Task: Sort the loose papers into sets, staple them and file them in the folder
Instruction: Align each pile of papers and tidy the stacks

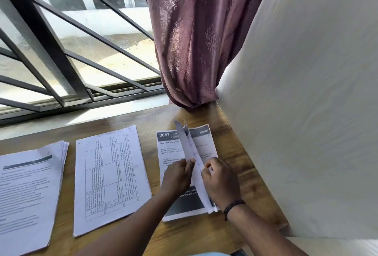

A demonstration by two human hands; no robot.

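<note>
I am still at the sorting step, I judge: my left hand (177,176) and right hand (219,182) both pinch a thin set (193,159) of sheets stood on edge over the right pile (184,204), near the bench's (184,239) right edge, and next I should square its edges and lay it flat for stapling, though I see no stapler or folder. The right pile's top sheet reads "3087" and "Door Handle Disinf…", the rest hidden or too small. The middle pile (110,178) shows a table of tiny print, and the left pile (30,190) a dark header bar, neither legible.
</note>
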